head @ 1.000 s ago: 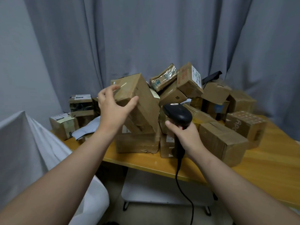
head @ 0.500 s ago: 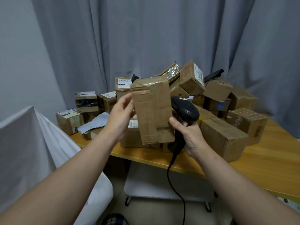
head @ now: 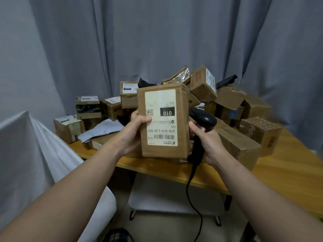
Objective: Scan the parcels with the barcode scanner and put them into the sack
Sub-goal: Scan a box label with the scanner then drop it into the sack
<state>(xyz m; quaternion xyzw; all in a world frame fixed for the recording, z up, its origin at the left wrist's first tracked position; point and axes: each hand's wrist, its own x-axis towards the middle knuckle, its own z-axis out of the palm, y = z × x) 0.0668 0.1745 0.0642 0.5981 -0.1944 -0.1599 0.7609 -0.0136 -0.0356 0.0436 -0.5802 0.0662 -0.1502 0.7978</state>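
Note:
My left hand [head: 132, 133] grips a brown cardboard parcel [head: 181, 123] by its left edge and holds it upright in front of me, thumb on the label. Its pale shipping label faces me upside down, with a barcode near the bottom. My right hand [head: 208, 142] grips the handle of a black corded barcode scanner [head: 203, 117] just right of the parcel, its head partly hidden behind the box. The white sack [head: 31, 154] stands at the lower left.
A heap of cardboard parcels [head: 236, 109] covers the wooden table [head: 288, 170]. More labelled boxes [head: 87, 107] and a grey mailer bag [head: 103, 130] lie at the table's left end. A white stool [head: 167, 194] stands under the table. Grey curtains hang behind.
My left hand lifted the parcel off the heap and turned it so its labelled face points at me. The scanner hand has stayed beside it, close to the box's right side.

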